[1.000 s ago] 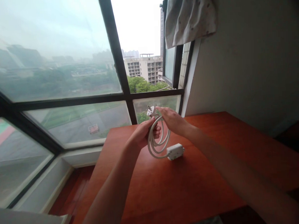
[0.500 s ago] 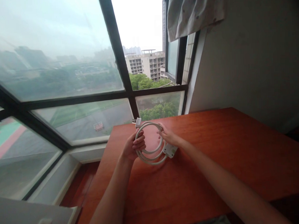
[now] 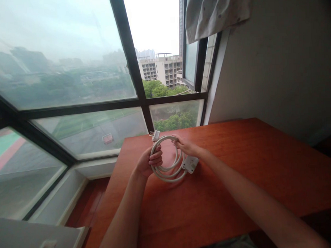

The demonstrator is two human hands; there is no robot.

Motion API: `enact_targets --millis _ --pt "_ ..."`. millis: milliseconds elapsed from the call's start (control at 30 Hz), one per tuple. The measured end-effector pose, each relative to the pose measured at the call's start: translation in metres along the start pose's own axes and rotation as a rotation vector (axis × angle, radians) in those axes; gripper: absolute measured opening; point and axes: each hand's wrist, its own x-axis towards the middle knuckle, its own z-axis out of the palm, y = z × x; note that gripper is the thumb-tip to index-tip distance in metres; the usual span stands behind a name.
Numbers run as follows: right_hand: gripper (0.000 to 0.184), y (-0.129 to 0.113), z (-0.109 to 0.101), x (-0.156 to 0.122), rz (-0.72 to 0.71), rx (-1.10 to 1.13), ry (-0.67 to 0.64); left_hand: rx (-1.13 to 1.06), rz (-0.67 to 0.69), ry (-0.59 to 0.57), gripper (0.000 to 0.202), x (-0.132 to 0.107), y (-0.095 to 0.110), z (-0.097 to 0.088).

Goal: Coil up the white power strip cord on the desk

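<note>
A white power strip cord [image 3: 171, 180] is wound into several loops above the wooden table [image 3: 222, 194]. My left hand [image 3: 149, 161] is closed around the left side of the loops. At the upper right of the coil, my right hand [image 3: 185, 145] pinches the cord between thumb and fingers. The plug [image 3: 155, 135] sticks up above my left hand, its metal prongs pointing left. Below my right hand is the white socket block [image 3: 190, 164], joined to the cord at the coil's right side and partly shaded.
Dark-framed windows [image 3: 86, 109] stand behind and left of the table, with one pane swung outward. A pale curtain [image 3: 218, 13] hangs at the upper right, beside a grey wall [image 3: 274, 62]. A white ledge [image 3: 36, 237] is at the lower left.
My right hand has shifted slightly up and left along the top of the coil. The plug has tilted a little to the right, and my left hand keeps its grip.
</note>
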Motion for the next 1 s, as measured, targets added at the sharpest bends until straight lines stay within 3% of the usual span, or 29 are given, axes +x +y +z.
enact_targets --millis 100,267,433,667,833,1000 --pt "0.020 -0.003 -0.007 -0.003 0.005 -0.108 -0.031 -0.023 0.000 0.012 0.026 -0.001 0.003 -0.008" --pt "0.019 0.000 -0.005 -0.013 0.268 -0.053 -0.169 -0.119 0.016 0.088 0.029 -0.002 0.009 -0.039" --pt "0.033 0.008 0.003 -0.013 0.317 -0.238 -0.158 -0.190 -0.012 0.237 0.029 -0.003 0.011 -0.062" --pt "0.030 0.015 0.009 0.003 0.270 -0.309 -0.114 -0.161 -0.010 0.248 0.034 -0.004 0.011 -0.062" --pt "0.031 0.007 0.007 0.013 0.197 -0.389 -0.057 -0.132 -0.014 0.208 0.042 -0.005 0.012 -0.057" --pt "0.028 -0.002 0.002 0.018 0.120 -0.439 -0.172 -0.121 -0.024 0.160 0.047 -0.005 0.012 -0.052"
